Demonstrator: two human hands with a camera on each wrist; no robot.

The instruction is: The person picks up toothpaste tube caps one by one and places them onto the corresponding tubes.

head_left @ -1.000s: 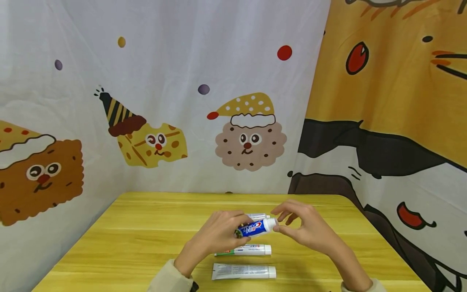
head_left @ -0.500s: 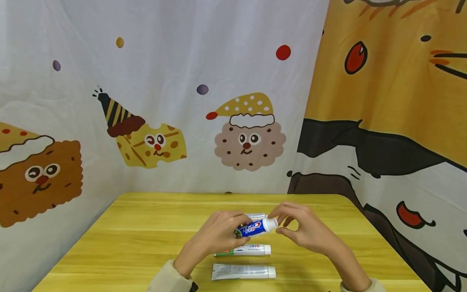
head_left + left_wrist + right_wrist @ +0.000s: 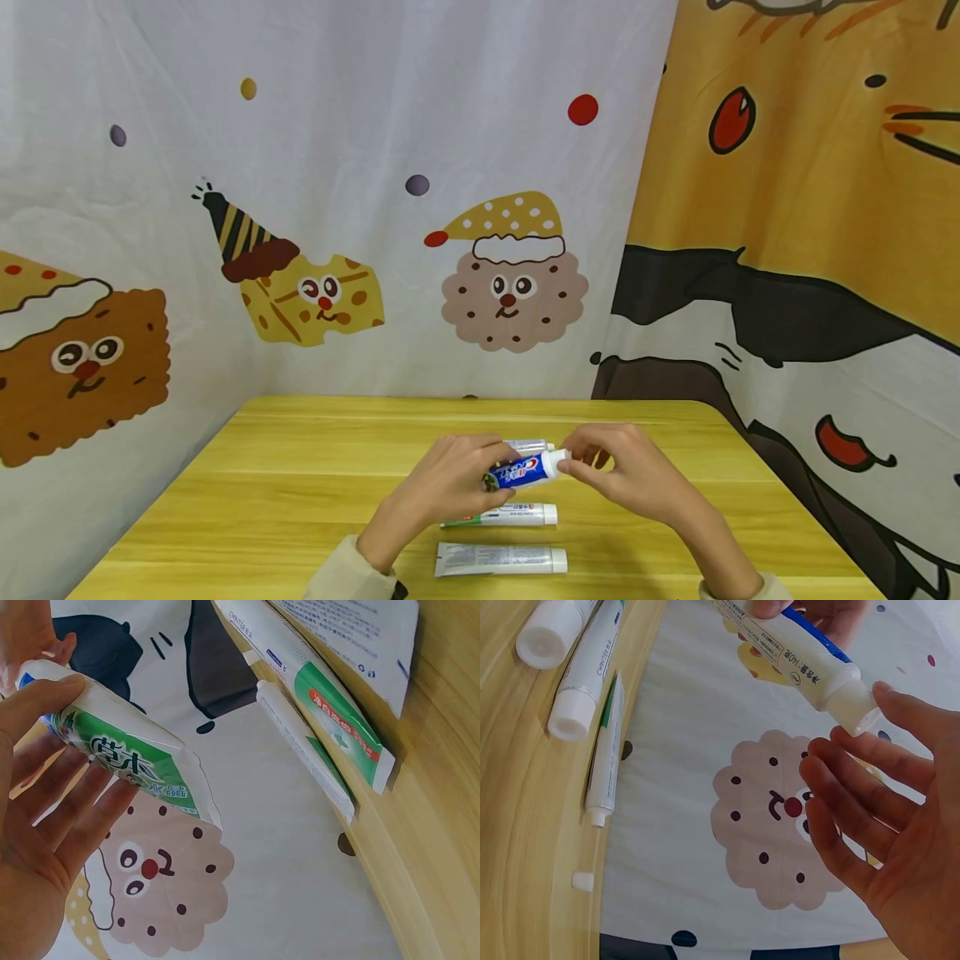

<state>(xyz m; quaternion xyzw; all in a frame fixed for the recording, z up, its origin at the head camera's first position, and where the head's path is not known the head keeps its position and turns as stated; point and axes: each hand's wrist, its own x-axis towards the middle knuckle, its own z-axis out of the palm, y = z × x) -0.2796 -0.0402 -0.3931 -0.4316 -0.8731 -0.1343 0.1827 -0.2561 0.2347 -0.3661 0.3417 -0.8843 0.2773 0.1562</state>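
While a silvery tube (image 3: 501, 559) and a green-and-white tube (image 3: 517, 514) lie nearest on the tabletop (image 3: 300, 475), the left hand (image 3: 453, 477) pinches a Crest toothpaste tube (image 3: 523, 472) above it, and the right hand (image 3: 626, 468) pinches its white cap (image 3: 556, 462). Turning that cap, seemingly the step in hand, wants a steady left hold without squeezing. Farthest lies an uncapped tube (image 3: 606, 761).

Soft, even light fills the head view, with faint shadows on the bench (image 3: 225, 500); both wrist views look dimmer and greyer, slightly soft in detail.
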